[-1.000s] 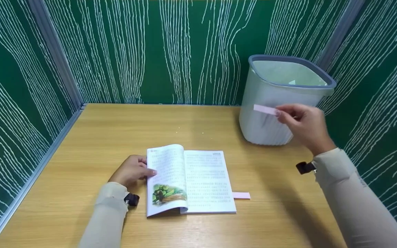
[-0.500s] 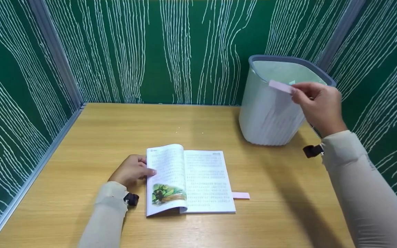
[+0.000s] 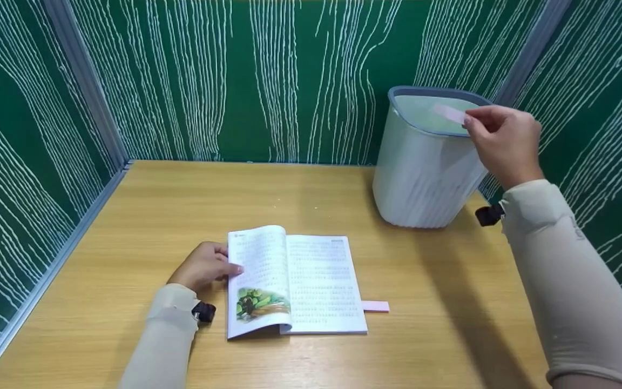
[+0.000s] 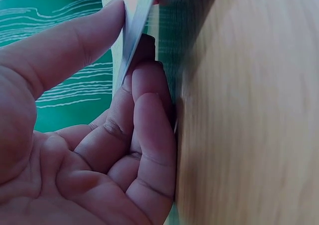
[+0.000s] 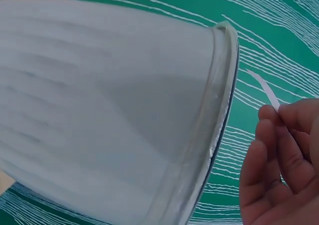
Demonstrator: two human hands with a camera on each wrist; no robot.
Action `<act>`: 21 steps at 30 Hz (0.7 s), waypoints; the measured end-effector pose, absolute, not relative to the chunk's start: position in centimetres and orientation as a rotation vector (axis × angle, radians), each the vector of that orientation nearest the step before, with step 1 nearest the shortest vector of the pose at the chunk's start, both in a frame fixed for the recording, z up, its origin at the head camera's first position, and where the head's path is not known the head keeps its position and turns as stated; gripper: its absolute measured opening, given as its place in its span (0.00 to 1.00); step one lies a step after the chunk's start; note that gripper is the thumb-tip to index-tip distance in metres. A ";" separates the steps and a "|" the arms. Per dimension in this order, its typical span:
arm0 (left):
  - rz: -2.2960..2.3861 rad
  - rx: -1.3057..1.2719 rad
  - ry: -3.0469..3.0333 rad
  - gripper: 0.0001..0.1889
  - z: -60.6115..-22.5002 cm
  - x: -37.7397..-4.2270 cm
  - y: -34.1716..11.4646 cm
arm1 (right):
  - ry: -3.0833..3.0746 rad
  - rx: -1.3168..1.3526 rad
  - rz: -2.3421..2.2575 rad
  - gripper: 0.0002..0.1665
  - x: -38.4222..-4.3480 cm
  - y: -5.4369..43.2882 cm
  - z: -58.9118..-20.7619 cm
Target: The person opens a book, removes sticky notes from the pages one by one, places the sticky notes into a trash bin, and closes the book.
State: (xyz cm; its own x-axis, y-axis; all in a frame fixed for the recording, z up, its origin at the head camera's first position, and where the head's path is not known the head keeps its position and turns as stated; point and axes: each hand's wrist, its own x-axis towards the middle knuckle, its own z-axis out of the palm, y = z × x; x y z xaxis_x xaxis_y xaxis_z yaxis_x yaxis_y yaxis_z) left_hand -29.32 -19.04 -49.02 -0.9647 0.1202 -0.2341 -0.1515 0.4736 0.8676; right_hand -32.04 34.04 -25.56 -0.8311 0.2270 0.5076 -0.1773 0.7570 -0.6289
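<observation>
An open book lies on the table, its left pages lifted in a curve. My left hand grips those pages at their outer edge, thumb on top and fingers beneath; the left wrist view shows the pages between thumb and fingers. Above the bin's mouth, my right hand pinches a pink paper strip between thumb and forefinger. In the right wrist view the strip points up, just beyond the rim of the bin. A second pink strip sticks out from the book's right edge.
The white bin with a grey rim stands at the table's back right. Tiny white specks dot the wooden table behind the book. Green panels with white lines enclose the back and sides.
My right hand has risen and moved slightly right with the pink strip, from in front of the bin to above its mouth. My left hand and the book have stayed in place.
</observation>
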 end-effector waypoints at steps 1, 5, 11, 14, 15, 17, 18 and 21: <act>1.487 -0.024 2.462 0.17 -49.0 -29.3 -19.1 | -2.382 -0.044 0.915 0.26 -32.1 34.0 -25.4; 1.485 -0.029 2.466 0.17 -48.9 -29.3 -19.1 | -2.397 -0.069 0.888 0.26 -32.5 34.0 -24.8; 1.475 -0.056 2.472 0.16 -49.1 -29.2 -19.1 | -2.446 -0.115 0.845 0.25 -33.0 34.3 -24.6; 1.484 -0.049 2.467 0.17 -49.2 -29.3 -19.0 | -2.464 -0.144 0.820 0.25 -33.1 34.6 -24.6; 1.490 -0.053 2.463 0.17 -49.1 -29.3 -19.0 | -2.468 -0.154 0.817 0.25 -33.2 34.7 -24.6; 1.496 -0.054 2.462 0.17 -49.1 -29.4 -18.9 | -2.471 -0.166 0.814 0.26 -33.3 34.9 -24.6; 1.497 -0.054 2.463 0.17 -49.1 -29.4 -18.9 | -2.473 -0.170 0.813 0.26 -33.3 35.0 -24.7; 1.503 -0.041 2.460 0.18 -49.2 -29.4 -19.0 | -2.485 -0.177 0.805 0.27 -33.5 35.2 -24.7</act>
State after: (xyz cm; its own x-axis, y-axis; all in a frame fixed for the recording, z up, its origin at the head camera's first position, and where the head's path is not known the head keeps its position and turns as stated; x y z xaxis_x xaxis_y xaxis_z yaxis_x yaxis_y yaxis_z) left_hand -29.39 -18.96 -49.16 -0.9664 0.1090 -0.2326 -0.1571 0.4653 0.8711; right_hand -33.47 35.17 -24.72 -0.8576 0.2731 0.4358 -0.0341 0.8152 -0.5781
